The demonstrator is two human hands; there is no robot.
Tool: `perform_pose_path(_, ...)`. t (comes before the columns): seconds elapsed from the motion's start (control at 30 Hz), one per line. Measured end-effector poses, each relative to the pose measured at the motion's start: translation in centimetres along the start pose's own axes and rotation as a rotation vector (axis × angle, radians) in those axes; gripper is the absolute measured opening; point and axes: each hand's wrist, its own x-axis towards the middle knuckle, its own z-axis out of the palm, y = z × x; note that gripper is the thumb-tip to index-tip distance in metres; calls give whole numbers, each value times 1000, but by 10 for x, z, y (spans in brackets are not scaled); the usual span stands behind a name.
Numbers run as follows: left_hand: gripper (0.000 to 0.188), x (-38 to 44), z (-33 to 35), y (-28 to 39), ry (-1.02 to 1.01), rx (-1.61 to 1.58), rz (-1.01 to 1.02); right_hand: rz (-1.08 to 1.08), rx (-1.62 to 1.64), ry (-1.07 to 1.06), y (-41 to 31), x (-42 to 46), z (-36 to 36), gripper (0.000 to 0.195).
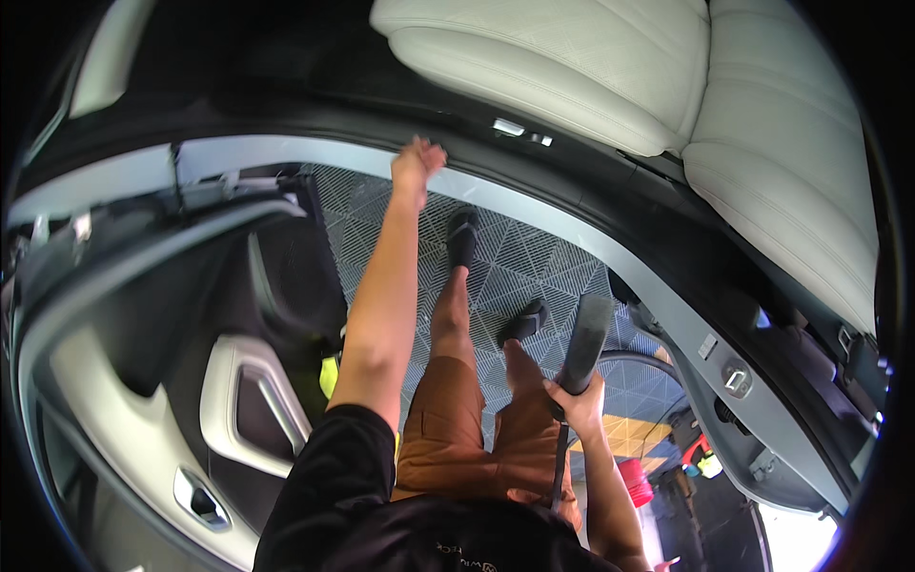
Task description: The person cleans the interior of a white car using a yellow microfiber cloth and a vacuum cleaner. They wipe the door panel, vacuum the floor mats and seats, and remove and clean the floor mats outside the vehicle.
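My left hand (418, 168) is over the grey door sill (336, 151) of a car, its fingers bent; whether it holds anything cannot be told. My right hand (582, 404) grips a black vacuum nozzle (590, 332), which points away from me over the floor, with a dark hose or cord hanging below it. Beyond the sill is a cream leather car seat (543, 71), its side trim bearing bright seat controls (509, 128).
The open car door (236, 407) stands to the left, with a cream armrest and handle. A door latch striker (736, 380) sits on the right pillar. Under my feet lie grey patterned floor tiles (529, 250). A black hose (643, 357) and a red object (635, 482) are at the right.
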Motion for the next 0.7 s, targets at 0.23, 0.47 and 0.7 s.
perform_pose_path(0.23,27,55,97,38,149,5,12,-25,58,128,-43,45,45,40)
perform_pose_path(0.47,55,-88,155,19,-115,1098,240,-56,-24,203,-83,36,51,47)
perform_pose_path(0.7,87,-73,151,37,-285,1259,355,-143,-146,226,-81,37,23,48)
